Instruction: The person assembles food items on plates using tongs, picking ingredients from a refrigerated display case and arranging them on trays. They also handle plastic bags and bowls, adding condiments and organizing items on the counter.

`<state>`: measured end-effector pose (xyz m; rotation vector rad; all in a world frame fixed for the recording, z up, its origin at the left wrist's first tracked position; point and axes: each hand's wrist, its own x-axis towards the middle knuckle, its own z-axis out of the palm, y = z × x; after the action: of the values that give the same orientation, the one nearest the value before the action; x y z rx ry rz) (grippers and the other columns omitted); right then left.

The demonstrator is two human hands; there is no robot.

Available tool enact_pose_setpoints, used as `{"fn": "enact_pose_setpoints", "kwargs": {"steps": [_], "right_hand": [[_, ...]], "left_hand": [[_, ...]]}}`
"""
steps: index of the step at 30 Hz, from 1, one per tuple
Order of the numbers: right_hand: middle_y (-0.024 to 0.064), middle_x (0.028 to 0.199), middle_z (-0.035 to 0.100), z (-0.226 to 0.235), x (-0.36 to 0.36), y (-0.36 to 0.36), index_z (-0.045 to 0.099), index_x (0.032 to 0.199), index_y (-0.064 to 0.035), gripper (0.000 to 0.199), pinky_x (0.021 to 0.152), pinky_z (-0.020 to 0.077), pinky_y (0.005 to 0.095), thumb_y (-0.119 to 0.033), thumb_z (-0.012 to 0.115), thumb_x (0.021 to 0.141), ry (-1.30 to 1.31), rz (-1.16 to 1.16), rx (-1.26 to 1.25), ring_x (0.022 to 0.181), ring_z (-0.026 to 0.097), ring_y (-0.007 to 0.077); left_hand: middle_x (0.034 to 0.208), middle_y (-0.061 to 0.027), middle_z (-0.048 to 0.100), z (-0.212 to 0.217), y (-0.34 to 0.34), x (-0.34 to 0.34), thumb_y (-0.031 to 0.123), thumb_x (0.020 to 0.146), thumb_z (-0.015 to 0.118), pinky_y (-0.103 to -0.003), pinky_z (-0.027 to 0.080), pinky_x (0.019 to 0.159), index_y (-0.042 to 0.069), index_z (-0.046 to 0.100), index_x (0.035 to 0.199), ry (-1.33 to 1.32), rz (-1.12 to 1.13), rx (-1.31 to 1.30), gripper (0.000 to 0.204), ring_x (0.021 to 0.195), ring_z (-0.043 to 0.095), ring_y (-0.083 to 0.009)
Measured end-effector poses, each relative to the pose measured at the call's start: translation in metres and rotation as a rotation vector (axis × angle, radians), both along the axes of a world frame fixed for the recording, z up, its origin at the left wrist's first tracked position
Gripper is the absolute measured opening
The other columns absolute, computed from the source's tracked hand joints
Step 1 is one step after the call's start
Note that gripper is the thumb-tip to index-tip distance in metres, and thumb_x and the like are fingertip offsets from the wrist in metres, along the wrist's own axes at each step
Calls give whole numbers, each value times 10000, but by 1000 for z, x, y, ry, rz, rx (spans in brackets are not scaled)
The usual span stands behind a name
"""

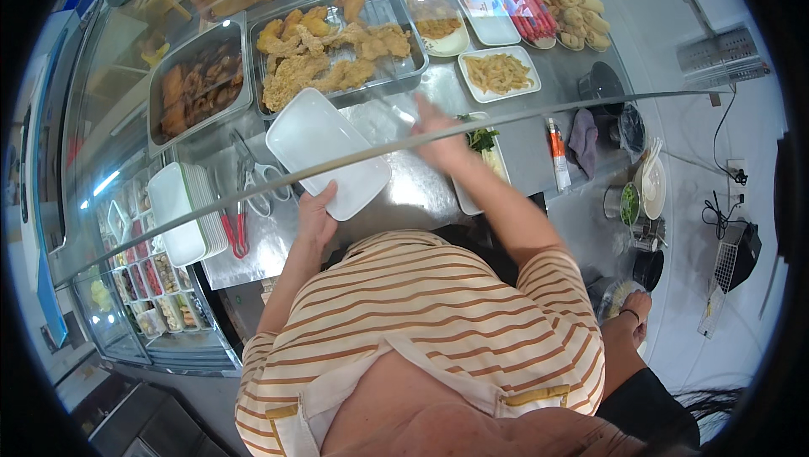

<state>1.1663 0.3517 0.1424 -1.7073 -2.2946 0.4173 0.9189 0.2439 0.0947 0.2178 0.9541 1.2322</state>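
My left hand (317, 214) grips the near edge of a white rectangular tray (324, 141), tilted over the metal counter. Nothing lies on the tray. My right hand (440, 138) is smeared by motion, to the right of the tray; a pale blur shows near its fingers, and I cannot make out whether it holds anything. Just beyond the tray is a metal pan (413, 65) with large pieces of fried chicken (324, 57). A dish with green leaves (482, 138) lies partly behind my right forearm.
A glass edge (522, 117) crosses above the counter. Left stand a pan of brown meat (198, 82), stacked white trays (181, 213), scissors (259, 187) and red-handled tongs (236, 234). Right are a dish of pale strips (499, 74) and a purple cloth (582, 141). Another person's hand (638, 309) works at lower right.
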Motion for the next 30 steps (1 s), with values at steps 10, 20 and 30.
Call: {"fn": "enact_pose_setpoints", "kwargs": {"steps": [10, 20, 30], "right_hand": [[72, 858, 622, 30, -2, 98, 560, 1003, -56, 249, 604, 501, 376, -80, 556, 755, -542, 335, 316, 812, 626, 239], [71, 997, 633, 41, -24, 112, 579, 1033, -53, 237, 680, 489, 376, -144, 526, 821, -650, 383, 204, 934, 605, 221], [107, 849, 626, 48, -35, 86, 575, 966, -5, 231, 589, 494, 374, -112, 523, 768, -456, 346, 324, 821, 624, 244]], "left_hand": [[1163, -175, 556, -15, 13, 15, -43, 828, 515, -411, 464, 918, -66, 436, 1234, 64, -311, -70, 414, 1044, 574, -298], [1178, -178, 548, -28, 46, 25, -66, 822, 492, -416, 462, 930, -40, 429, 1252, 90, -257, -33, 436, 1067, 562, -299], [1179, -167, 552, -27, 55, 28, -84, 823, 490, -390, 470, 913, -36, 435, 1248, 103, -231, -31, 432, 1049, 573, -280]]}}
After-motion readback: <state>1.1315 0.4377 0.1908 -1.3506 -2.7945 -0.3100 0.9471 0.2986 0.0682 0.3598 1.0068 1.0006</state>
